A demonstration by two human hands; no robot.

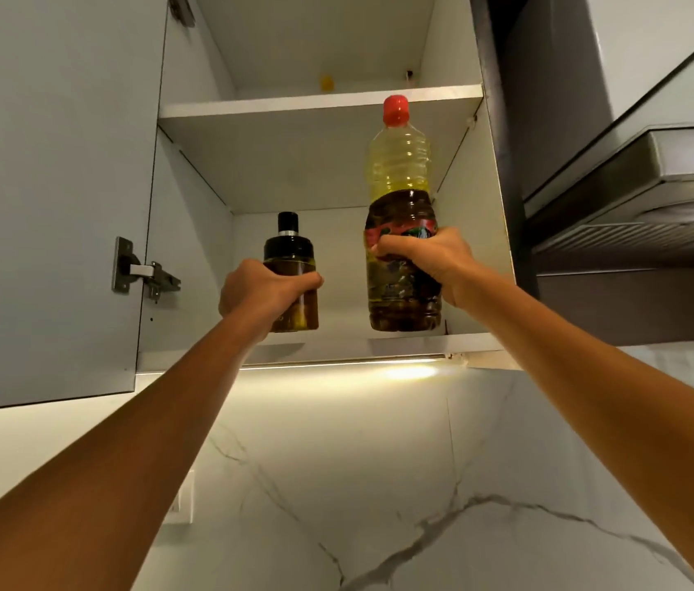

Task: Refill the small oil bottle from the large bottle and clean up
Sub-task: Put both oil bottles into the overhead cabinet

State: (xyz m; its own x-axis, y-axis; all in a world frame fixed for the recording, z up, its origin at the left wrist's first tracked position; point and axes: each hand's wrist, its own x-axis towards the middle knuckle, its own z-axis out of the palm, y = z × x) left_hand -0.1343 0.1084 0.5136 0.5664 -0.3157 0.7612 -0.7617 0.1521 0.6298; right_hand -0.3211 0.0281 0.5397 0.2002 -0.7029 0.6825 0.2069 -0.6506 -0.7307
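Red-capped large bottle (pixel 398 164) clamped in right grip (pixel 426 258), small oil bottle (pixel 292 245) clamped in left grip (pixel 264 292); both upright, capped, at the cabinet's lower shelf (pixel 379 345). Small one looks near full; refill probably done, storing underway; wipe-down not checkable.

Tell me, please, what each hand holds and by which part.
Left hand: small oil bottle, around its body. Right hand: large bottle, around its labelled middle.

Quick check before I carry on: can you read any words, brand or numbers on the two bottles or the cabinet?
Nothing is readable.
Large oil bottle, label: red and green print, partly under the right hand, too blurred to read.
Small oil bottle, held by the left hand: no legible text.
Cabinet: no text visible.
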